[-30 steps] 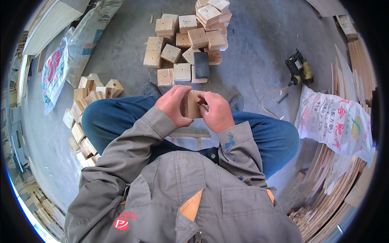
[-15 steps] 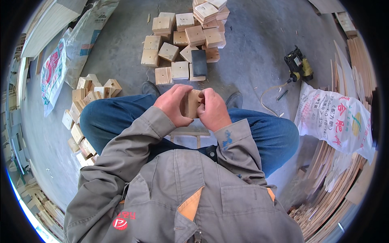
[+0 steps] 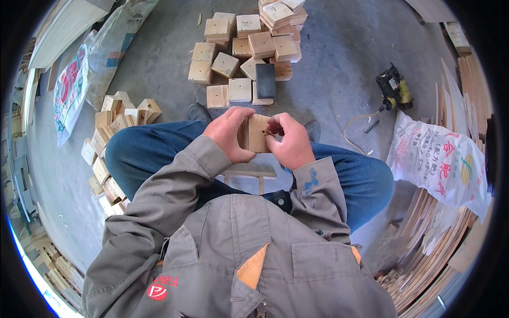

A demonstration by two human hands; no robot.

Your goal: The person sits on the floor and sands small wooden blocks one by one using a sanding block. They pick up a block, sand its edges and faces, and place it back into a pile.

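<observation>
Above my lap I hold a small square wooden block (image 3: 258,139), its layered edge turned left and its pale face toward me. My left hand (image 3: 228,135) is closed round its left side, fingers over the top and thumb below. On the block's right edge rests my right hand (image 3: 291,139), thumb and fingertips drawn together against the wood. A small dark spot shows on the face by these fingertips; whether it is a hole or a small piece I cannot tell. Beyond my hands, a pile of similar blocks (image 3: 239,90) lies on the floor, with a dark flat rectangular piece (image 3: 265,81) on top.
More wooden blocks (image 3: 101,170) are heaped beside my left knee. A black and yellow nail gun (image 3: 393,87) with a hose (image 3: 347,127) lies at the far right. A white printed sack (image 3: 440,159) covers long wood strips (image 3: 424,254). Another sack (image 3: 71,95) is at left.
My right hand has shifted right, its fingers now at the block's edge, and more of the pale face shows. My left hand keeps its hold. The whole view has shifted slightly.
</observation>
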